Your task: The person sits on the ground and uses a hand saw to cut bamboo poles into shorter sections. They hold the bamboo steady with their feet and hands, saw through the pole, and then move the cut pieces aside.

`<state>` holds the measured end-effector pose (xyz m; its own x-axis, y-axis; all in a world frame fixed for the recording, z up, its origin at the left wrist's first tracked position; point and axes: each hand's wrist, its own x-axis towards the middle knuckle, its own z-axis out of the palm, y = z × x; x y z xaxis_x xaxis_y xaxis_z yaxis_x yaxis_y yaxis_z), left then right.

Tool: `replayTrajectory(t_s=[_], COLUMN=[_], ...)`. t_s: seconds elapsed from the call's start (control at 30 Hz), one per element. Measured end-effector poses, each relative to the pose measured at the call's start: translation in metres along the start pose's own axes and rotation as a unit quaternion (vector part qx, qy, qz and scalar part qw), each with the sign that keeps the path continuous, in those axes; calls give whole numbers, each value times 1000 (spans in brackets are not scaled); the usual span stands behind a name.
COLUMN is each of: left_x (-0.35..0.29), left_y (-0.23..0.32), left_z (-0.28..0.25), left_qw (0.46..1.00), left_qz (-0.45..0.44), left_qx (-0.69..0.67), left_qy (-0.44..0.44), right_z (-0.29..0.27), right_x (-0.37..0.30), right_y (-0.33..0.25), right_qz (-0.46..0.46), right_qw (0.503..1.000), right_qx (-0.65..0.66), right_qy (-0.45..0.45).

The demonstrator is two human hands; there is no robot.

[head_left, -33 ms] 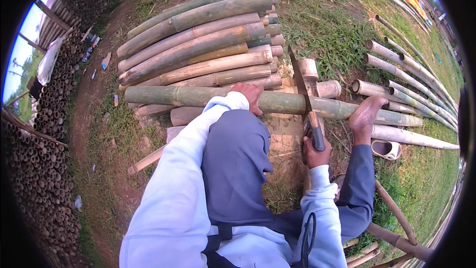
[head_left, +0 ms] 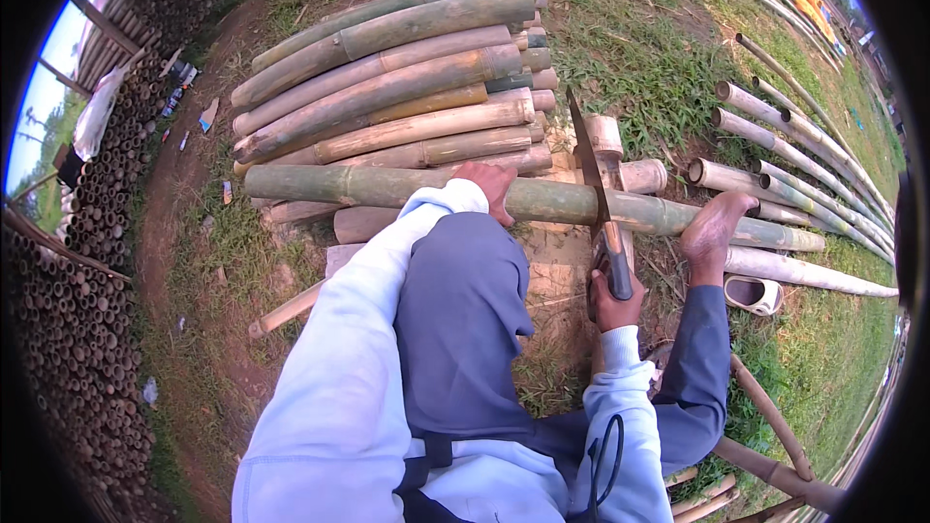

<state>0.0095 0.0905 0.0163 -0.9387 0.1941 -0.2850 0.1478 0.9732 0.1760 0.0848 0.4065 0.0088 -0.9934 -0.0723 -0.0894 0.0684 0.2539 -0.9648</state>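
A long green bamboo pole (head_left: 387, 187) lies crosswise before me. My left hand (head_left: 489, 186) grips it from above, near its middle, with the fingers curled over the far side. In my right hand (head_left: 617, 306) is the handle of a hand saw (head_left: 593, 174), whose blade points away from me and crosses the pole to the right of my left hand. How deep the blade sits in the bamboo, I cannot tell. Farther right, my bare foot (head_left: 712, 232) presses on the pole. Short bamboo pieces (head_left: 603, 136) lie under and behind it by the blade.
Behind the pole, cut bamboo lengths (head_left: 378, 68) are stacked at left. Several long poles (head_left: 775, 140) spread across the grass at right. A pale sandal (head_left: 754, 294) lies near my foot. Big piles of bamboo ends (head_left: 73, 349) rise along the left side.
My right hand and the saw handle have shifted very slightly toward me. My left hand, the foot and the pole stay in place.
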Motion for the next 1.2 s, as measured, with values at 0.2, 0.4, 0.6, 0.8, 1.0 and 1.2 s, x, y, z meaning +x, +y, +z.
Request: replayTrajectory(t_s=[0.2,0.4,0.6,0.8,1.0,1.2], left_x=[-2,-8,-6,-7,-4,3], left_y=[-2,7,6,1,-5,3], left_z=[-1,24,10,15,29,21], left_qw=[1000,1000,1000,1000,999,999], left_qz=[-3,-11,-10,-17,-17,-21], left_qx=[-1,16,2,26,32,26], left_qy=[11,-1,-10,-4,20,13], right_z=[2,-14,-13,-56,-67,-4], right_x=[2,-11,-12,-113,-149,9], right_y=[32,37,8,-46,-61,3], right_qz=[-19,-15,-16,36,58,-53], right_qw=[1000,1000,1000,999,997,996], right_qx=[14,17,-21,-39,-37,-42], right_qy=[10,-4,-1,1,24,50])
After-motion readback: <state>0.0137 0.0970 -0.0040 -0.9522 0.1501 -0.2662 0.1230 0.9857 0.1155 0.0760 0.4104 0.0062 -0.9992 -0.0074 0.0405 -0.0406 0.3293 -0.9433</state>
